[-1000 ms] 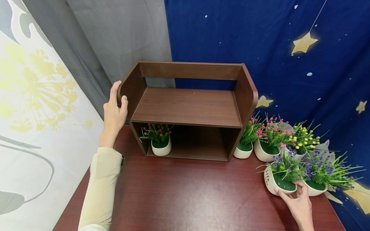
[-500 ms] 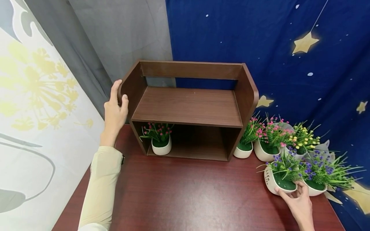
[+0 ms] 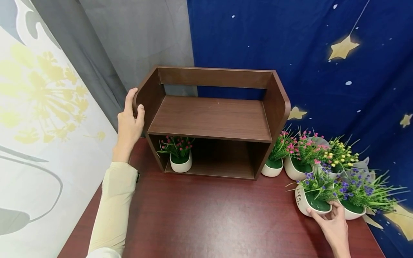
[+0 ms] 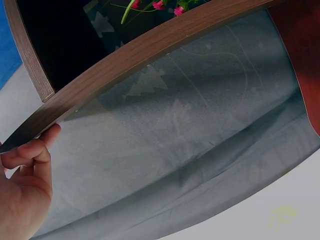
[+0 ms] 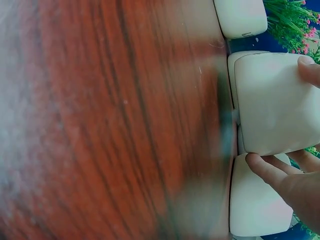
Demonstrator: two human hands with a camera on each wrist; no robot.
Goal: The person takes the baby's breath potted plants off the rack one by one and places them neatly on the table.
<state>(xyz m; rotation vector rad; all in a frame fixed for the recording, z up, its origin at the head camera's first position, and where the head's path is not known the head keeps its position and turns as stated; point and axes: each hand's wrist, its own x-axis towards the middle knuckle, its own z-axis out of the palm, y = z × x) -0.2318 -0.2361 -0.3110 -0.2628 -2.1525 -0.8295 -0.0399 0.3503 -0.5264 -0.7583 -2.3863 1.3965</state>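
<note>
My left hand (image 3: 129, 125) grips the front edge of the left side panel of a brown wooden two-tier shelf (image 3: 209, 118). In the left wrist view, fingers (image 4: 40, 150) curl at the panel's edge. At the right, my right hand (image 3: 333, 224) holds a white pot (image 3: 303, 200) of purple flowers, lettered "Life", by its rim. The right wrist view has the thumb on one side of this white pot (image 5: 277, 102) and fingers on the other. Whether its base touches the table cannot be told.
A white pot of pink-red flowers (image 3: 180, 165) stands in the shelf's lower left. Right of the shelf are more pots with pink (image 3: 295, 172), yellow (image 3: 338, 157) and purple flowers (image 3: 355, 214), close together. Curtains (image 3: 306, 53) hang behind the dark red table (image 3: 209, 215).
The head view has shifted very slightly. Both hands keep the same holds, and the pot and shelf stay where they were.
</note>
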